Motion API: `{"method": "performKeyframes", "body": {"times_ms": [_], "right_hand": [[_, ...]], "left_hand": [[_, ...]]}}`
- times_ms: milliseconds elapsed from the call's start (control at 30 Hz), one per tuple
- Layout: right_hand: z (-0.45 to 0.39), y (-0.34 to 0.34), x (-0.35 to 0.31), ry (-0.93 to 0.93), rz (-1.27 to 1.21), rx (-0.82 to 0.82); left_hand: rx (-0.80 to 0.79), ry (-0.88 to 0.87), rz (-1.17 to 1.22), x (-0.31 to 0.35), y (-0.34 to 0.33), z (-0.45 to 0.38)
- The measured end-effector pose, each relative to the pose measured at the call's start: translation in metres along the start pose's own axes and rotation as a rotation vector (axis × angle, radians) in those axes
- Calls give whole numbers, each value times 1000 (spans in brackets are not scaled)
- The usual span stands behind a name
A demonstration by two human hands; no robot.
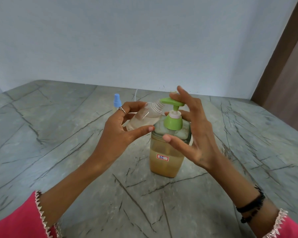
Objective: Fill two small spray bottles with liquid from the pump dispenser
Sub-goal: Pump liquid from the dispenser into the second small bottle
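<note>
A clear pump dispenser (167, 158) with amber liquid and a label reading 35 stands mid-table; its green pump head (172, 102) is raised. My left hand (120, 129) grips a small uncapped clear spray bottle (144, 117), tilted with its threaded neck under the green spout; a little liquid lies inside it. My right hand (194, 131) hovers over and beside the pump, fingers spread and straight, fingertips at the pump head, thumb in front of the dispenser's shoulder. A second small bottle with a blue spray cap (117, 102) stands behind my left hand, mostly hidden.
The grey marble-patterned table (76, 152) stretches wide on both sides of the dispenser. A pale wall (144, 40) closes the back, with a thin white cord (136, 94) at its foot. A brown door frame (286, 66) stands at the right.
</note>
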State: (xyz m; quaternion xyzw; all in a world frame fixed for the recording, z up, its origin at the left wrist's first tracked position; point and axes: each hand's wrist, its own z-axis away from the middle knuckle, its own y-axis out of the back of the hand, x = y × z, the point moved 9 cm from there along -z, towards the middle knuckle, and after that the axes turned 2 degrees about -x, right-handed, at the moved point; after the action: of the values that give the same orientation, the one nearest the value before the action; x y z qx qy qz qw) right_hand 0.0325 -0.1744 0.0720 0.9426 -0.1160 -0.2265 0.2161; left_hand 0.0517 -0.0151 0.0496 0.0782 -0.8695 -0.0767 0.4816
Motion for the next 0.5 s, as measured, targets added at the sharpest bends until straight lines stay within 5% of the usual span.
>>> {"method": "performKeyframes", "body": {"times_ms": [167, 500], "right_hand": [[-4, 9, -3, 11, -235, 226], [-9, 15, 1, -23, -213, 335]], "left_hand": [[-2, 13, -11, 0, -1, 0], [-16, 18, -13, -1, 1, -1]]}}
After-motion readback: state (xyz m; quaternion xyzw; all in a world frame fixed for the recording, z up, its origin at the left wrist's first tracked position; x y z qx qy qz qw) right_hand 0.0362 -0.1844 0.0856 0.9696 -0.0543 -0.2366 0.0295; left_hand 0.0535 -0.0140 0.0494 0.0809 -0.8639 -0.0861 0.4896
